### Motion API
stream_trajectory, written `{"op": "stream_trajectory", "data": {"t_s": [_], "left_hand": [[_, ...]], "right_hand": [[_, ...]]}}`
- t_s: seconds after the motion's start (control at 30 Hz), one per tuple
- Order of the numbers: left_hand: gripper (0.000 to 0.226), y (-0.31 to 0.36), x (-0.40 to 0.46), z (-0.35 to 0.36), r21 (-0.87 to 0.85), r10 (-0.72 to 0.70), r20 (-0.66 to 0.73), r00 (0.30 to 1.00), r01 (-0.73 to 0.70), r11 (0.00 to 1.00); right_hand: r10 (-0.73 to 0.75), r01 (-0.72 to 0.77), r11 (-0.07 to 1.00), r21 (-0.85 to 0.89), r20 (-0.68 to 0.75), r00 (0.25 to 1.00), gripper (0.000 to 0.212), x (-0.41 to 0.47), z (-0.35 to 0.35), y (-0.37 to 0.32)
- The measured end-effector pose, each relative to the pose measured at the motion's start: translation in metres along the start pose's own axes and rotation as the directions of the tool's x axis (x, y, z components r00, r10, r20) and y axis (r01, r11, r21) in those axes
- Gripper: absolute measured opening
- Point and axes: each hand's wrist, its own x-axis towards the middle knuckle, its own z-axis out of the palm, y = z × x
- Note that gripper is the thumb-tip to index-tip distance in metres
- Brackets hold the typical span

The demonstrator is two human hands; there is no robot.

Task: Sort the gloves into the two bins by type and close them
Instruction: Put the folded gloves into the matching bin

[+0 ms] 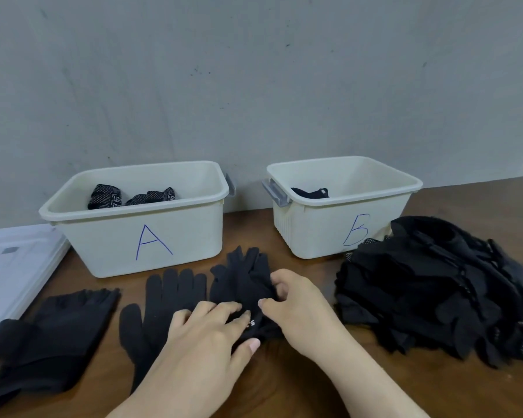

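Your left hand (209,336) and right hand (296,309) both pinch the same black glove (242,282), fingers curled into its cuff, just in front of bin A (139,236) on the wooden table (284,387). Bin B (323,230) stands to the right of bin A, both uncovered with dark gloves inside; the unsorted pile (435,285) lies far right of bin A, a flat glove (163,300) directly before it

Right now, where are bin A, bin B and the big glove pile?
bin A (139,245): head view, on its front wall by the letter.
bin B (314,233): head view, on its front wall.
glove pile (435,285): head view, on the heap's middle.
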Motion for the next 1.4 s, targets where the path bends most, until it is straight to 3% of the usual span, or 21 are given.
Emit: {"op": "stream_trajectory", "data": {"t_s": [0.07,0.17,0.23,0.27,0.33,0.4,0.47,0.53,0.6,0.67,0.77,0.87,0.93,1.03,1.07,1.23,1.4], "left_hand": [[0.09,-0.002,-0.002,0.0,-0.057,-0.002,-0.016,1.0,0.001,0.998],[0.031,-0.004,-0.004,-0.001,-0.329,-0.112,-0.2,0.973,0.041,0.943],[0.01,-0.004,-0.004,-0.006,-0.63,-0.35,-0.337,0.874,0.066,0.774],[0.005,-0.002,-0.002,-0.011,-0.739,-0.463,-0.343,0.817,0.07,0.67],[0.025,0.0,0.003,-0.02,-0.874,-0.581,-0.23,0.781,0.098,0.476],[0.048,0.003,0.01,-0.023,-0.947,-0.559,-0.04,0.828,0.147,0.285],[0.044,0.009,0.015,-0.023,-0.984,-0.425,0.138,0.895,0.174,0.048],[0.031,0.016,0.019,-0.022,-0.966,-0.325,0.239,0.915,0.19,-0.174],[0.026,0.022,0.025,-0.024,-0.955,-0.29,0.217,0.932,0.141,-0.261],[0.028,0.024,0.029,-0.029,-0.98,-0.303,0.119,0.945,0.063,-0.19],[0.027,0.024,0.031,-0.044,-0.998,-0.283,-0.042,0.958,-0.027,0.058],[0.028,0.024,0.033,-0.059,-0.968,-0.148,-0.126,0.981,-0.088,0.236],[0.028,0.026,0.036,-0.068,-0.95,-0.059,-0.15,0.987,-0.127,0.285],[0.029,0.03,0.046,-0.08,-0.935,0.054,-0.172,0.984,-0.18,0.306],[0.03,0.031,0.051,-0.082,-0.937,0.085,-0.174,0.981,-0.191,0.293],[0.032,0.038,0.069,-0.093,-0.951,0.198,-0.202,0.959,-0.24,0.194],[0.034,0.039,0.081,-0.115,-0.962,0.274,-0.204,0.94,-0.245,0.123]], "right_hand": [[0.018,-0.018,0.993,0.12,-0.001,1.0,0.024,0.001,0.002,0.002],[0.04,-0.022,0.942,0.335,-0.048,0.998,0.029,0.0,0.002,-0.001],[0.053,-0.004,0.878,0.479,-0.088,0.995,0.031,0.0,0.0,-0.003],[0.056,0.009,0.846,0.532,-0.106,0.993,0.032,-0.001,-0.001,-0.004],[0.038,0.055,0.795,0.605,-0.141,0.989,0.031,-0.001,-0.004,-0.007],[0.013,0.111,0.749,0.653,-0.182,0.983,0.032,-0.001,-0.008,-0.011],[-0.006,0.149,0.683,0.715,-0.198,0.98,0.033,-0.002,-0.011,-0.014],[-0.024,0.167,0.638,0.751,-0.198,0.98,0.034,-0.003,-0.012,-0.014],[-0.023,0.176,0.599,0.781,-0.202,0.979,0.038,-0.003,-0.012,-0.016],[0.014,0.153,0.496,0.855,-0.184,0.983,0.052,-0.005,-0.019,-0.021],[0.038,0.052,0.339,0.939,-0.069,0.997,0.091,-0.009,-0.042,-0.024],[0.044,-0.083,0.401,0.912,0.072,0.996,0.114,-0.011,-0.07,-0.026],[0.073,-0.155,0.481,0.863,0.137,0.988,0.105,-0.01,-0.089,-0.026],[0.036,-0.203,0.7,0.685,0.25,0.967,0.045,-0.007,-0.117,-0.035],[0.035,-0.21,0.742,0.637,0.276,0.961,0.035,-0.005,-0.127,-0.036],[0.057,-0.258,0.865,0.43,0.427,0.903,0.033,-0.002,-0.165,-0.052],[0.086,-0.357,0.83,0.427,0.536,0.84,0.044,0.008,-0.183,-0.053]]}}
